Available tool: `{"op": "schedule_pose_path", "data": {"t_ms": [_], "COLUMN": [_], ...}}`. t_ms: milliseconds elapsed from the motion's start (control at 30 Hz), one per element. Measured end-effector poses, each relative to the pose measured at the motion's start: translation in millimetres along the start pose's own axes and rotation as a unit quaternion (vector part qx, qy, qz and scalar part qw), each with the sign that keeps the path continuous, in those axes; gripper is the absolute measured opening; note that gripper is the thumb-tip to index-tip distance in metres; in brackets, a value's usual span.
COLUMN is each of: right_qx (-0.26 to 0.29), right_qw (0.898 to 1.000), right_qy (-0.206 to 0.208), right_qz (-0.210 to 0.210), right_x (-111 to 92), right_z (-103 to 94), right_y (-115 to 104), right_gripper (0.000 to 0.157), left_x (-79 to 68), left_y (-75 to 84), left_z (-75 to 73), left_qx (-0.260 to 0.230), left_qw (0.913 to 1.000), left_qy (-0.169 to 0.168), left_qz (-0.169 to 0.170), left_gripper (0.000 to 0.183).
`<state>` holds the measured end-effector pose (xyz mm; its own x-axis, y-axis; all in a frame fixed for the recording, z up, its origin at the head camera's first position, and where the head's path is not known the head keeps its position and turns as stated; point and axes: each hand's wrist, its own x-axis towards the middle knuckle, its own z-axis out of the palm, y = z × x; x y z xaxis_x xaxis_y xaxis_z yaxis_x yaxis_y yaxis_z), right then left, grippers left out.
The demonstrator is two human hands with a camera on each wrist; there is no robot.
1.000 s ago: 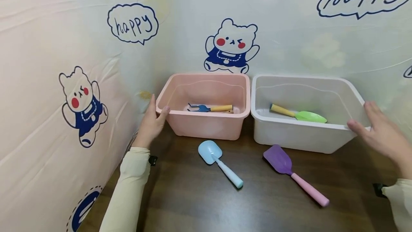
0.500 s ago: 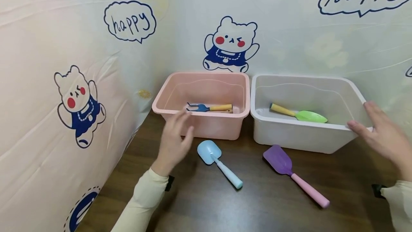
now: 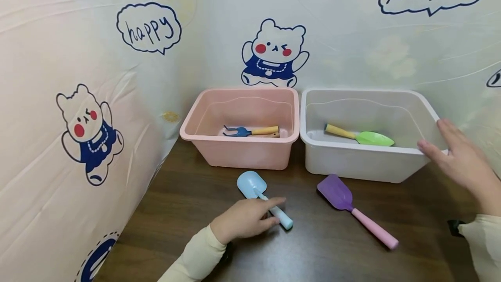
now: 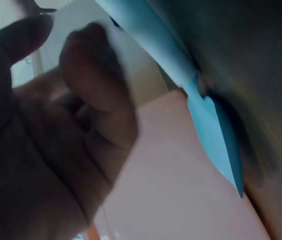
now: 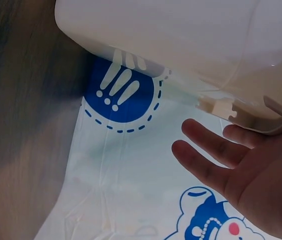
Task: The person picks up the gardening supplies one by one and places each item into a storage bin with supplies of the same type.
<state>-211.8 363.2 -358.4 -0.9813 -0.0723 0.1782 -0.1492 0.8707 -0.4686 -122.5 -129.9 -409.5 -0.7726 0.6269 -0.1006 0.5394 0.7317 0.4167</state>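
Note:
In the head view my left hand (image 3: 246, 219) is over the handle of a light blue toy shovel (image 3: 250, 182) lying on the table. The left wrist view shows bent fingers beside the shovel's handle (image 4: 156, 42), with a gap between them. My right hand (image 3: 463, 160) touches the right front corner of a white plastic bin (image 3: 364, 164), thumb on the rim. Seen from the right wrist, its other fingers (image 5: 208, 165) stretch out loosely below the bin. A purple toy shovel (image 3: 336, 191) with a pink handle lies in front of that bin.
Left of the white bin stands a pink bin (image 3: 246, 153), holding a small blue fork (image 3: 242, 132) with a yellow handle. A green trowel (image 3: 373, 139) lies inside the white bin. Cloth with printed bears (image 3: 270, 53) hangs behind and at the left of the wooden table (image 3: 156, 229).
My left hand has let go of the pink bin's left rim and come forward and right to the blue shovel's handle. The right hand stays at the white bin's corner.

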Motion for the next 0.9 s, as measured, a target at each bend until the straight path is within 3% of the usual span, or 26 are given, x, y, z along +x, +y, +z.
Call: {"op": "schedule_pose_path", "data": {"t_ms": [100, 233, 467, 700, 900], "right_qx": [0.003, 0.005, 0.009, 0.018, 0.020], "right_qw": [1.000, 1.000, 1.000, 1.000, 1.000], "right_qy": [0.005, 0.007, 0.014, 0.020, 0.022], "right_qz": [-0.003, 0.004, 0.003, 0.001, 0.007], "right_x": [0, -1, -1, 0, 0], "right_z": [-0.6, -0.5, 1.7, 4.2, 4.6], "right_y": [-1, -1, 2, 4, 3], "right_gripper": [0.083, 0.082, 0.082, 0.081, 0.081], "left_x": [-4.9, -12.4, -35.4, -67.6, -76.2], "left_y": [4.2, 3.9, -9.3, -33.7, -57.2], "left_z": [4.3, 4.5, -5.0, -17.3, -23.8], "left_qx": [0.010, 0.007, -0.046, -0.057, -0.063], "left_qw": [0.9995, 0.9991, 0.9970, 0.9933, 0.9886], "left_qy": [-0.028, -0.041, -0.054, -0.032, 0.019], "left_qz": [-0.005, -0.007, -0.033, -0.096, -0.135], "left_gripper": [0.049, 0.044, 0.020, 0.023, 0.018]}}
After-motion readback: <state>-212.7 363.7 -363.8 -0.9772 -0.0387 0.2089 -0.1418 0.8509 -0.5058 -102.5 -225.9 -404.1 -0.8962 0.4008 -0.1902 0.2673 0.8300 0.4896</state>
